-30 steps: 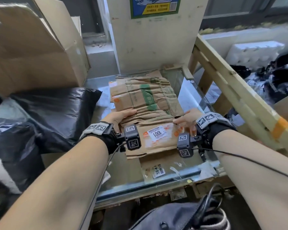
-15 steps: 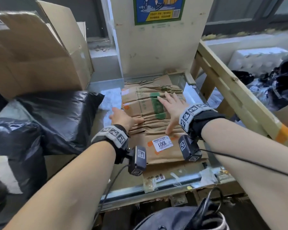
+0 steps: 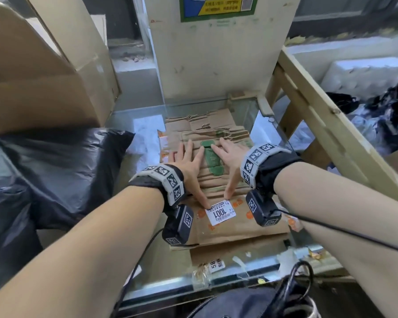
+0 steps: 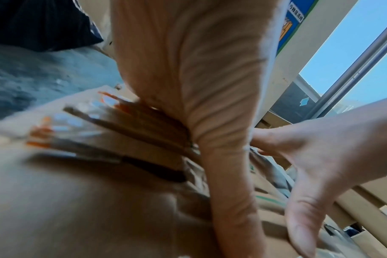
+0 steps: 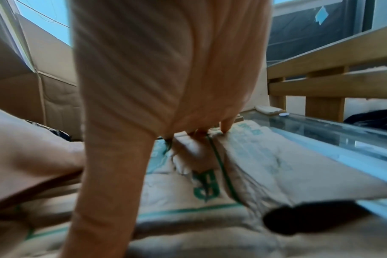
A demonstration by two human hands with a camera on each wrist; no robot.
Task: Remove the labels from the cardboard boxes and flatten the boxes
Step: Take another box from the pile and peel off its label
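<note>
A flattened brown cardboard box (image 3: 218, 180) with green print lies on top of other flat cardboard on the glass table (image 3: 145, 127). A white label (image 3: 220, 213) reading 1001 is stuck on its near part. My left hand (image 3: 190, 160) and right hand (image 3: 228, 160) both press flat on the box, fingers spread and straight, thumbs pointing towards the label. The left wrist view shows my left palm (image 4: 199, 69) on the layered cardboard edges (image 4: 113, 136), with the right hand (image 4: 320, 157) beside it. In the right wrist view my right palm (image 5: 166, 69) lies on the green-printed cardboard (image 5: 210, 188).
A large open cardboard box (image 3: 39, 65) stands at the back left above black plastic bags (image 3: 55, 175). A pale board (image 3: 216, 53) with a poster rises behind the stack. A wooden frame (image 3: 319, 125) runs along the right. Another labelled cardboard piece (image 3: 216, 263) and paper scraps lie near the front edge.
Both hands let go of the box's sides and moved onto its top, now pressing flat side by side. The head view has come closer over the stack.
</note>
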